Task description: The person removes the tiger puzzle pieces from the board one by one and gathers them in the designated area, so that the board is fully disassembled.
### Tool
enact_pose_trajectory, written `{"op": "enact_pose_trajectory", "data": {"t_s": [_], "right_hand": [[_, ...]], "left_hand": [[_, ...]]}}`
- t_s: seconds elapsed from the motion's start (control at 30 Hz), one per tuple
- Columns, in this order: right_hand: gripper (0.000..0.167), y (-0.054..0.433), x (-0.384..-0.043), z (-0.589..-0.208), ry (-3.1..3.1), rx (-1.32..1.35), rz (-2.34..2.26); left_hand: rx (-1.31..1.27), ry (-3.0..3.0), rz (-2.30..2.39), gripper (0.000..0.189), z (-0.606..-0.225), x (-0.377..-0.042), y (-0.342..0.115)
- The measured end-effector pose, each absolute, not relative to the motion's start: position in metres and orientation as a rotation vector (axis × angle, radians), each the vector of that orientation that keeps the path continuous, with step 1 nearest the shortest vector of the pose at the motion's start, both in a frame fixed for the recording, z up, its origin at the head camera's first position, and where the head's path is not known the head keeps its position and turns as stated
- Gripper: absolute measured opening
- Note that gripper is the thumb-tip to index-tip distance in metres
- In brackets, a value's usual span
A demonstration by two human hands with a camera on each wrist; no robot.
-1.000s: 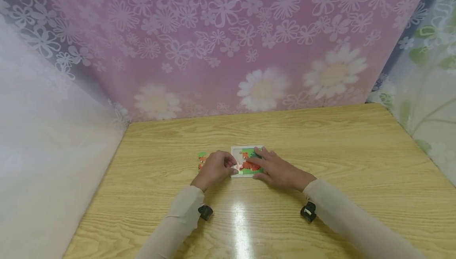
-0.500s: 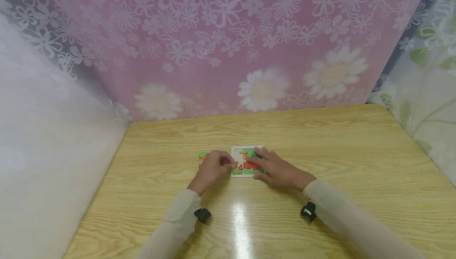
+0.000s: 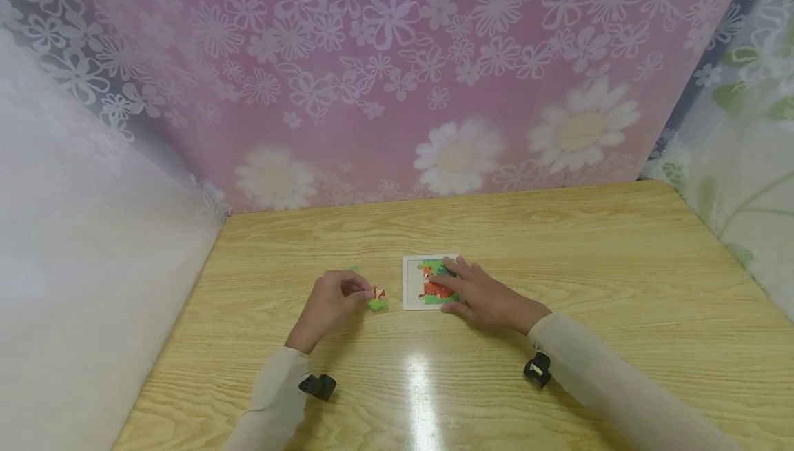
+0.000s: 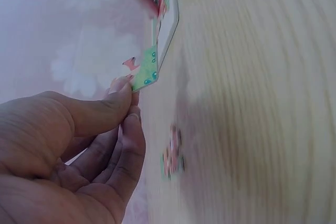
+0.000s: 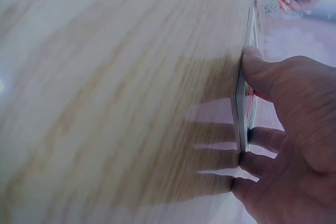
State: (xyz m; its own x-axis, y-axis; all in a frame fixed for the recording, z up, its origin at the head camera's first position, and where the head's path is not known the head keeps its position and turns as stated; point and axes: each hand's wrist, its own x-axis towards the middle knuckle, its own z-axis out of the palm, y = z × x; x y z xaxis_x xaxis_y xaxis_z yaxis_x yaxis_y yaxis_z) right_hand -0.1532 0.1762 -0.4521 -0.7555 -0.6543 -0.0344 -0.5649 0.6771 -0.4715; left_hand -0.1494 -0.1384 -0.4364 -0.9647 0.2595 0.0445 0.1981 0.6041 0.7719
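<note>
Between thumb and fingertips, my left hand (image 3: 329,303) pinches a jigsaw piece (image 3: 378,298) printed in orange and green, held left of the puzzle tray. The left wrist view shows this piece (image 4: 146,69) tilted above the table. My right hand (image 3: 486,297) rests on the white-rimmed puzzle tray (image 3: 406,285), fingers spread over its right side and thumb at the near edge. Joined pieces with a tiger picture (image 3: 437,289) fill the tray's right part; its left part shows bare white. Another piece (image 4: 172,153) lies on the table, mostly hidden behind my left hand in the head view.
The wood-grain table (image 3: 527,230) stretches around the tray, with a light glare (image 3: 424,396) near the front. A pink flowered cloth (image 3: 347,127) hangs behind it, and pale cloths stand at both sides.
My left hand has drawn the jigsaw piece out of the tray's lower left corner and moved left with it. My right hand stays in the same place on the tray.
</note>
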Motion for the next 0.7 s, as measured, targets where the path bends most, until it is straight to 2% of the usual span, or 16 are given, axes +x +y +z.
{"op": "enact_pose_trajectory", "data": {"t_s": [0.3,0.7], "right_hand": [[0.057,0.176,-0.153,-0.451,2.687,-0.999,-0.666],[0.058,0.175,-0.152,-0.452,2.702,-0.983,-0.661]], "left_hand": [[0.297,2.751,1.281,0.009,-0.436,-0.145,-0.168],[0.217,2.696,1.229,0.006,-0.436,-0.141,-0.180]]}}
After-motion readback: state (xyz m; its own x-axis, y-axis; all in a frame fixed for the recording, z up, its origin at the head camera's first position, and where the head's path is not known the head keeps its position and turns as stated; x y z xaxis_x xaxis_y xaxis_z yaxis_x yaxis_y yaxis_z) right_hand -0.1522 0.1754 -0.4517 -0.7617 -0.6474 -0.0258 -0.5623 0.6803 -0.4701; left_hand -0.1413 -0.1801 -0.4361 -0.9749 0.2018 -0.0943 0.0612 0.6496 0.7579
